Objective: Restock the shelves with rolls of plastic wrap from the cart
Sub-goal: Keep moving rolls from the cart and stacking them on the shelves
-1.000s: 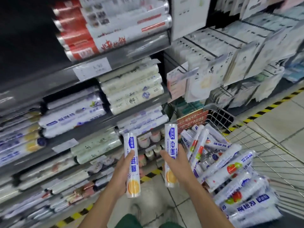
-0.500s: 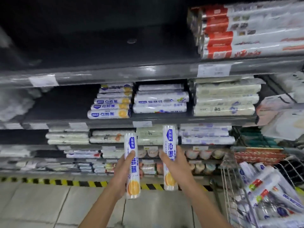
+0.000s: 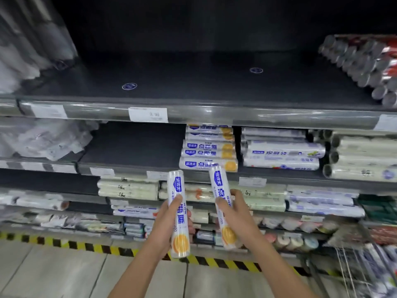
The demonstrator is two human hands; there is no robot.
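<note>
I hold two white rolls of plastic wrap with blue labels and an orange picture, both upright before the shelves. My left hand point(image 3: 166, 220) grips the left roll point(image 3: 179, 224) around its middle. My right hand point(image 3: 234, 214) grips the right roll point(image 3: 223, 224), whose top end tilts left and sits just below a stack of matching rolls point(image 3: 209, 153) on the middle shelf point(image 3: 133, 151). Left of that stack the shelf surface is bare. The wire cart point(image 3: 365, 274) with more rolls shows at the lower right corner.
The top shelf point(image 3: 193, 82) is dark and mostly bare, with red-and-white rolls point(image 3: 365, 65) at its right end. Other wrap rolls point(image 3: 281, 153) fill the shelves to the right and below. Clear bags point(image 3: 43, 140) lie at left. A yellow-black floor stripe point(image 3: 103, 248) runs along the shelf base.
My view has turned left and closer to the shelves, so the cart slid to the lower right corner. Both hands have risen a little with their rolls, and the right roll now tilts left.
</note>
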